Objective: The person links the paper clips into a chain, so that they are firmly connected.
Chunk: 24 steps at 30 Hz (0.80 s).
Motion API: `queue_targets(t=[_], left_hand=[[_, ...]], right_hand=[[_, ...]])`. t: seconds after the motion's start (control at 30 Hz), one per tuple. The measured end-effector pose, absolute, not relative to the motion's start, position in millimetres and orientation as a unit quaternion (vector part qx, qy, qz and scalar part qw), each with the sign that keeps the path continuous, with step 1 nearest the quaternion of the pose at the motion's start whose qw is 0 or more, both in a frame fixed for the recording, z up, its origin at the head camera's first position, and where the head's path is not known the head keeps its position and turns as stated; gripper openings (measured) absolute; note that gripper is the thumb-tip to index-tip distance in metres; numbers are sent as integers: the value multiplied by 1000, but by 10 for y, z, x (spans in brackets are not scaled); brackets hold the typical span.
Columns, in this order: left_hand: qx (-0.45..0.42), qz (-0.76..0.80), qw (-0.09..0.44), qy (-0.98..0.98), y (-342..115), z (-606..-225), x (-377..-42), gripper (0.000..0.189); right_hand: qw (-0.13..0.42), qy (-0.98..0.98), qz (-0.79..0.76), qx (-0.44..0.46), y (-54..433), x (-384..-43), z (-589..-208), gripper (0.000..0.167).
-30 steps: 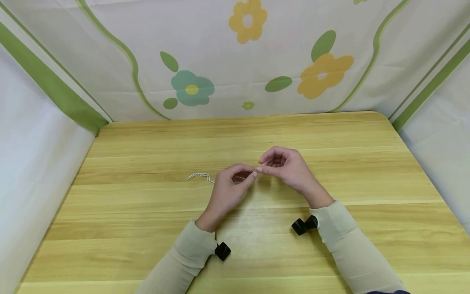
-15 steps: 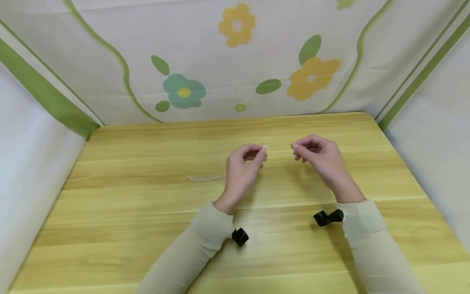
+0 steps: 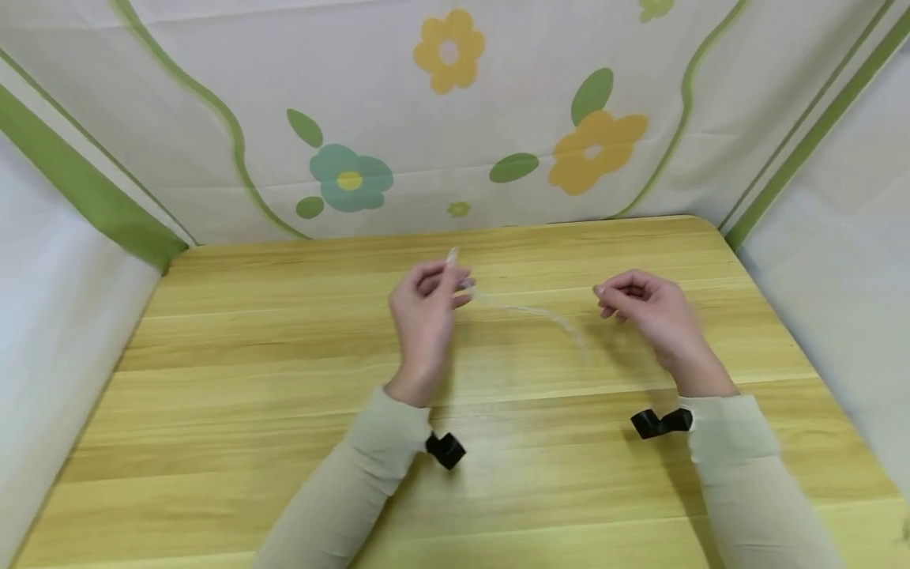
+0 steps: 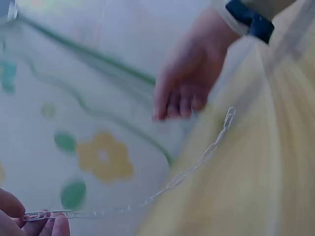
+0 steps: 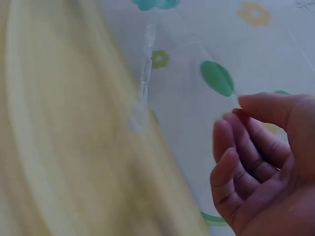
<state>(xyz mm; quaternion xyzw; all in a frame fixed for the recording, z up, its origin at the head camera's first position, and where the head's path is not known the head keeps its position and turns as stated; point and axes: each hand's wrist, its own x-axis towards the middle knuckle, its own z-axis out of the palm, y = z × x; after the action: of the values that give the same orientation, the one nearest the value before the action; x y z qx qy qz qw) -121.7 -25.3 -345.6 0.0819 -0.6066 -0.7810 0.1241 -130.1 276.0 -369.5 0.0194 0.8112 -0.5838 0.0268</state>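
A chain of linked white paper clips (image 3: 529,309) hangs in the air from my left hand (image 3: 426,312). Thumb and fingers pinch one end, and a clip sticks up past the fingertips in the head view. The links sweep out toward the right, blurred, with the loose end (image 4: 230,115) sharper in the left wrist view. Apart from the chain, my right hand (image 3: 650,308) hovers over the table on the right. Its thumb and index fingertips meet and the other fingers curl; I cannot tell whether anything small lies within them.
Below both hands is a wood-grain table (image 3: 284,442). A white cloth (image 3: 512,47) printed with flowers rises behind its far edge, with white side panels left and right. Black wrist devices (image 3: 446,450) sit at both cuffs.
My hands have drawn apart from each other. The left hand has moved up and then left, and the chain, earlier trailing on its left near the table, now swings out to its right.
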Motion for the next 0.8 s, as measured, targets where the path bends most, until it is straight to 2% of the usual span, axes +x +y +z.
queue_targets(t=[0.07,0.23,0.37,0.6,0.8], left_hand=[[139,-782,105,-598,-482,-3681,-1233,11],[228,-788,75,-567,-934,-4032,-1258,16],[233,-786,73,-568,-1118,-4072,-1246,22],[242,-785,73,-565,-1215,-4060,-1225,25],[244,-787,85,-560,-1288,-4077,-1217,26]], right_hand=[[58,861,-505,3,2687,-1300,-3759,33],[104,917,-377,-78,2405,-1292,-3901,29],[93,924,-352,-121,2110,-1300,-3942,23],[59,939,-302,-151,1599,-1367,-3961,24],[85,947,-270,-151,1362,-1393,-3956,12]])
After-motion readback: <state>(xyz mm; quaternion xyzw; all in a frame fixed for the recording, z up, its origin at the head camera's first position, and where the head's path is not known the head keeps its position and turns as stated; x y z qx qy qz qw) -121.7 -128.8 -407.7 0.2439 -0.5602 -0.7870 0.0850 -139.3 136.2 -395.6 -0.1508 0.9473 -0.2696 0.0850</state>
